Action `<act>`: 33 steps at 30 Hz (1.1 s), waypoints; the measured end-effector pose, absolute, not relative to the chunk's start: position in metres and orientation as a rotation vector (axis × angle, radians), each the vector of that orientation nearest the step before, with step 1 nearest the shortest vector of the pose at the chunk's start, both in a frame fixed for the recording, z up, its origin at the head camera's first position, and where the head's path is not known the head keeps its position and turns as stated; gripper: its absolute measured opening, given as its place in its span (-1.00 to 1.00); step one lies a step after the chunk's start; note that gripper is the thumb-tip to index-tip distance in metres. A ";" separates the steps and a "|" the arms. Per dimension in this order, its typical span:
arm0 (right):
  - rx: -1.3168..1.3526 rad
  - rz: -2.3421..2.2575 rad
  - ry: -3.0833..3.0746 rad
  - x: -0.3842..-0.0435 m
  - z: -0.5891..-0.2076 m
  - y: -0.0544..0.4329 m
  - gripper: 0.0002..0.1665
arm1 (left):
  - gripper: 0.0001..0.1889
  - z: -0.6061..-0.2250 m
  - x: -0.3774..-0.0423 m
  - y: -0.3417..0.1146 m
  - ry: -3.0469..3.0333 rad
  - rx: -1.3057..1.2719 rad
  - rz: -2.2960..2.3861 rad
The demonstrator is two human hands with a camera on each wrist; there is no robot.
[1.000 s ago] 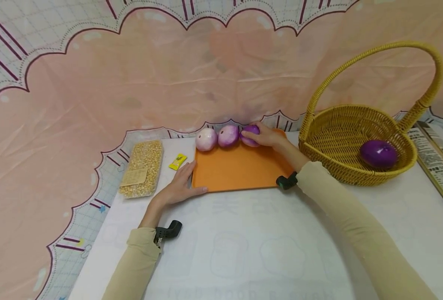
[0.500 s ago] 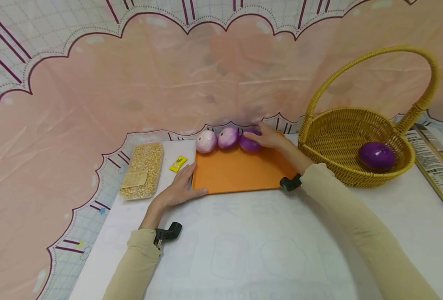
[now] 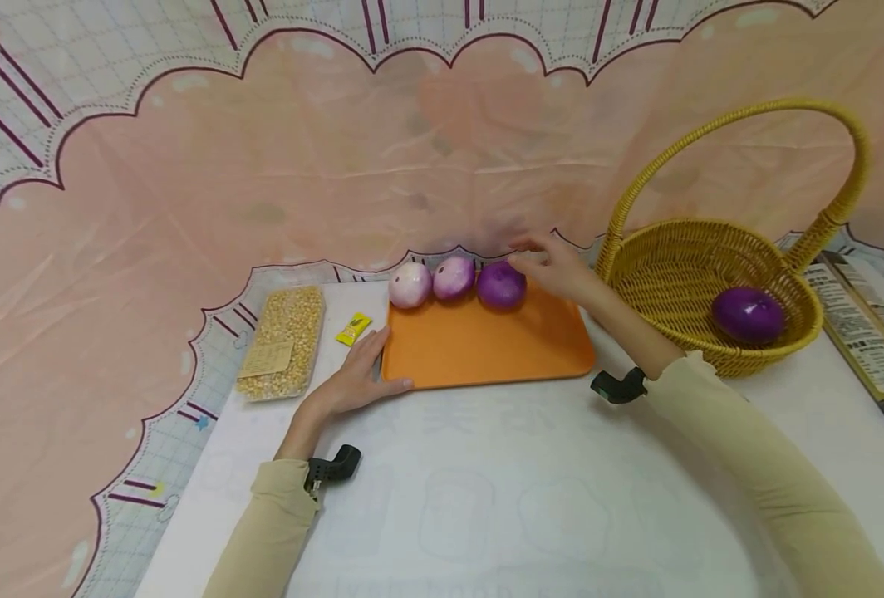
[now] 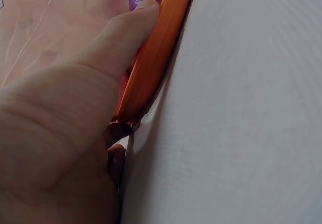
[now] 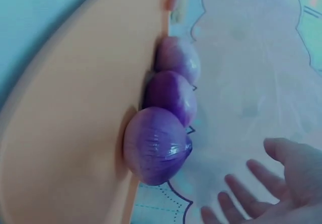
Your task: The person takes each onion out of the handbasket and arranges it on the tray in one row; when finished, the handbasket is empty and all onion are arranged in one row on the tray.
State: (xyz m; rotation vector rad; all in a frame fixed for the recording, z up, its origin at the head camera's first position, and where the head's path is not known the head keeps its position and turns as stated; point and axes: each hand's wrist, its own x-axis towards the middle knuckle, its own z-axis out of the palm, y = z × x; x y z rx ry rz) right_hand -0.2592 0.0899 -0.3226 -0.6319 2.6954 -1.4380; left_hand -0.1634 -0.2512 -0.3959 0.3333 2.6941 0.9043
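Observation:
Three purple onions stand in a row along the back of an orange tray (image 3: 487, 349): a pale one (image 3: 410, 285) at left, a pale-purple one (image 3: 454, 278) in the middle and a dark one (image 3: 502, 286) at right. My left hand (image 3: 356, 375) spans the tray's front left corner, its thumb over the front rim and its fingers along the left side. Just right of the dark onion hovers my right hand (image 3: 554, 264), holding nothing. The right wrist view shows its spread fingers (image 5: 239, 191) apart from the onions.
To the right stands a wicker basket (image 3: 659, 270) with a tall handle and another purple onion (image 3: 748, 315) inside. A printed packet (image 3: 864, 332) lies beyond it. Left of the tray are a bag of corn kernels (image 3: 281, 340) and a small yellow packet (image 3: 353, 329).
My right hand has let go of the dark onion and moved to the right, away from it. The onion now stands on the tray. My left hand stays at the tray's corner.

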 end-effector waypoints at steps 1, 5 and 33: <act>-0.635 -1.469 2.704 -0.256 -0.322 0.091 -0.55 | 0.10 -0.396 -0.163 -0.251 2.695 0.333 0.902; -0.634 -1.566 2.711 -0.249 -0.322 0.095 -0.64 | 0.10 -0.395 -0.163 -0.251 2.696 0.345 0.907; -0.718 -1.679 2.612 -0.225 -0.313 0.124 -0.62 | 0.10 -0.397 -0.163 -0.252 2.701 0.336 0.893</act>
